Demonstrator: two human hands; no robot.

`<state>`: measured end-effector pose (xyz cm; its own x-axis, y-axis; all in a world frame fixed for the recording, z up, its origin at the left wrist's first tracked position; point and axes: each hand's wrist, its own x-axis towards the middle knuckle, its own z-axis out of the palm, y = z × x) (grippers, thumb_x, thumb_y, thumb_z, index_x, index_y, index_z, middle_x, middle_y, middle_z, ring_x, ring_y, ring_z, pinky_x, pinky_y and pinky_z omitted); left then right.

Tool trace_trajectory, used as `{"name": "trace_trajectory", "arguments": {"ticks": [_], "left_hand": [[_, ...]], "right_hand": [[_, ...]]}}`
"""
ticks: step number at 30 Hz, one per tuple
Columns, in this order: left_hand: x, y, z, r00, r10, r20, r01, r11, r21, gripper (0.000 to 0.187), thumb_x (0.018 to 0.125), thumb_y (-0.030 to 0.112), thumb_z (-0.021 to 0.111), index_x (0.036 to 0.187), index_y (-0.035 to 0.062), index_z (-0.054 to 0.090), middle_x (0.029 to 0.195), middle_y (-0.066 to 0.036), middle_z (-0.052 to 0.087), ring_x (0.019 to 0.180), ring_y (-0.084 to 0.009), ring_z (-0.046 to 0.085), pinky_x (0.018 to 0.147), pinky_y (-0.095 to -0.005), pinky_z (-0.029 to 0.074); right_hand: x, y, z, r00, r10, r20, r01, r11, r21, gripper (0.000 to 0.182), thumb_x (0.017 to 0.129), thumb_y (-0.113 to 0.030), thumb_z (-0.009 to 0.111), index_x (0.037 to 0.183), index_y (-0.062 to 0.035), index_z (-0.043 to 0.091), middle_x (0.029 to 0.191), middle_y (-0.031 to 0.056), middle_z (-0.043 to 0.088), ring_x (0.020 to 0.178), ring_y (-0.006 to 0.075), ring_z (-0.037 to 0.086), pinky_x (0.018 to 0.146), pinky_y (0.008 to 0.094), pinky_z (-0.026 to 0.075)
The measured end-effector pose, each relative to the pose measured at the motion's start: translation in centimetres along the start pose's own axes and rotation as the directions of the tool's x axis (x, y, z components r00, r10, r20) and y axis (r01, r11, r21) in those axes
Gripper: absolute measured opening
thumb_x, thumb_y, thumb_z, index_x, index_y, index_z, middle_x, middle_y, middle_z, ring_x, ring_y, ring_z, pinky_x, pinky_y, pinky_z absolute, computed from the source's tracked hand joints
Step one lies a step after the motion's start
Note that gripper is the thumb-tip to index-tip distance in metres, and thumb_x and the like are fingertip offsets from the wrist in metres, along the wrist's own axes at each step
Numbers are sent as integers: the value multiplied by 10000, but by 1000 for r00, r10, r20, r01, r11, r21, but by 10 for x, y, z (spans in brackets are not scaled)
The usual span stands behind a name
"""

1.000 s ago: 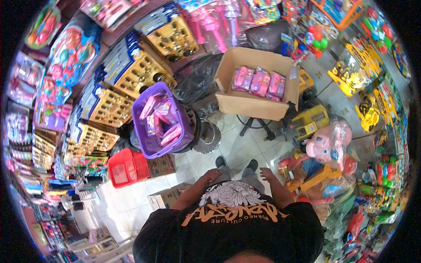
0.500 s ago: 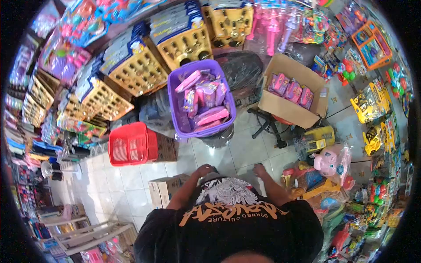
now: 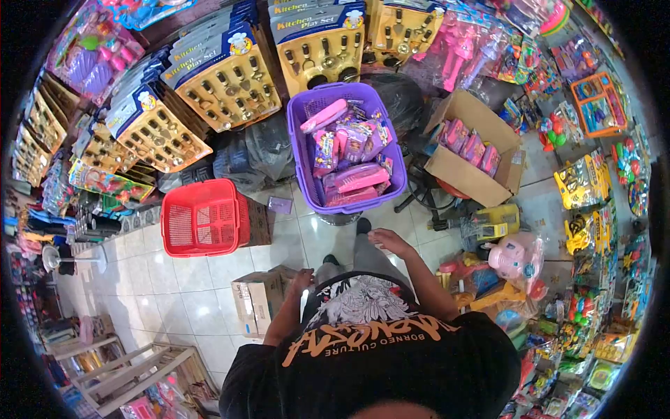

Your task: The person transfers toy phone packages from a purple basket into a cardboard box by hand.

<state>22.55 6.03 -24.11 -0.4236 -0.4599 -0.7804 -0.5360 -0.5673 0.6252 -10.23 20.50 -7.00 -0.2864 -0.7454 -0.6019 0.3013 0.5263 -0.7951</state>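
Note:
My right hand (image 3: 392,241) is out in front of my thigh, fingers apart and nothing in it, a little below the purple basket (image 3: 299,155). My left hand (image 3: 301,280) hangs beside my other leg near a closed cardboard box (image 3: 257,302); its fingers are too small to read. The purple basket holds several pink and purple packaged toys (image 3: 359,178) and stands on a stool. To its right, an open cardboard box (image 3: 466,176) holds pink packages (image 3: 472,150). A red basket (image 3: 202,218) with nothing visible inside stands to the left.
Kitchen play sets (image 3: 230,84) hang along the upper left. A small purple packet (image 3: 280,204) lies on the tiled floor. Yellow toy packs (image 3: 583,183) and a pink elephant-like toy (image 3: 515,255) are at the right. A wooden rack (image 3: 139,377) stands at the lower left.
The view has shifted. My feet and legs now show in mid-step, the hand on the right has reached forward with fingers spread, and the other has dropped outward to the left.

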Motion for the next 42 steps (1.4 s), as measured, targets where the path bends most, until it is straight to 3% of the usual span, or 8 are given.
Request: {"name": "trace_trajectory", "arguments": {"ticks": [4, 10, 12, 17, 19, 23, 29, 42], "left_hand": [[23, 28, 10, 856, 504, -118, -393, 781, 485, 352, 818, 284, 548, 982, -26, 581, 869, -218, 627, 893, -271, 602, 762, -309, 461], [27, 180, -6, 471, 593, -653, -741, 667, 72, 239, 889, 196, 512, 1044, 15, 526, 949, -66, 540, 857, -164, 493, 801, -304, 403], [23, 244, -18, 520, 502, -691, -739, 671, -69, 282, 897, 201, 497, 1098, 4, 500, 1031, -91, 529, 945, -176, 487, 838, -285, 383], [-34, 400, 20, 590, 632, -502, -777, 614, -139, 390, 875, 269, 532, 1195, 56, 467, 1168, -93, 481, 1060, -208, 459, 896, -331, 370], [-22, 418, 32, 487, 839, -243, -798, 541, 267, 431, 839, 305, 574, 1189, 75, 469, 1143, -108, 491, 1066, -246, 460, 894, -378, 370], [-23, 440, 58, 416, 902, -110, -648, 380, 660, 459, 787, 316, 618, 1174, 111, 480, 1132, -115, 482, 1082, -294, 445, 897, -447, 345], [-18, 491, 74, 450, 858, 247, -514, 22, 858, 502, 719, 338, 655, 1152, 146, 490, 1181, -100, 450, 1116, -313, 427, 868, -529, 318], [60, 480, 95, 573, 810, 125, -379, 127, 916, 636, 778, 376, 585, 1268, 44, 353, 1128, -205, 484, 1029, -387, 490, 856, -462, 401]], "right_hand": [[9, -66, 8, 947, -140, 288, 224, 933, -281, 358, 916, -321, 453, 1126, -50, 555, 1007, 23, 617, 986, 132, 536, 876, 288, 388], [-1, -187, -11, 792, -99, 603, 242, 957, -160, 405, 928, -369, 424, 1147, -56, 561, 1138, 61, 560, 1077, 163, 495, 905, 295, 396], [-8, -226, -19, 685, 3, 728, 182, 967, -176, 440, 926, -394, 414, 1189, -57, 522, 1168, 80, 533, 1113, 171, 470, 918, 336, 413], [-12, -249, -30, 611, 133, 781, 189, 933, -307, 452, 926, -371, 423, 1233, -43, 465, 1227, 106, 494, 1132, 209, 473, 898, 350, 434], [-9, -252, -40, 478, -14, 878, 394, 897, -200, 438, 931, -359, 416, 1218, -33, 475, 1232, 119, 491, 1149, 218, 469, 883, 351, 444], [7, -274, -53, 618, 26, 786, -38, 999, -3, 438, 922, -303, 457, 1264, -35, 401, 1248, 139, 480, 1142, 278, 482, 877, 422, 457], [61, -309, -51, 756, -155, 636, 212, 977, -13, 461, 903, -316, 490, 1267, -53, 383, 1215, 144, 474, 1060, 272, 527, 822, 435, 493], [220, -248, -16, 988, -105, -115, 133, 954, 269, 419, 826, -190, 587, 1166, -31, 401, 1109, 133, 530, 879, 220, 592, 666, 354, 528]]}}
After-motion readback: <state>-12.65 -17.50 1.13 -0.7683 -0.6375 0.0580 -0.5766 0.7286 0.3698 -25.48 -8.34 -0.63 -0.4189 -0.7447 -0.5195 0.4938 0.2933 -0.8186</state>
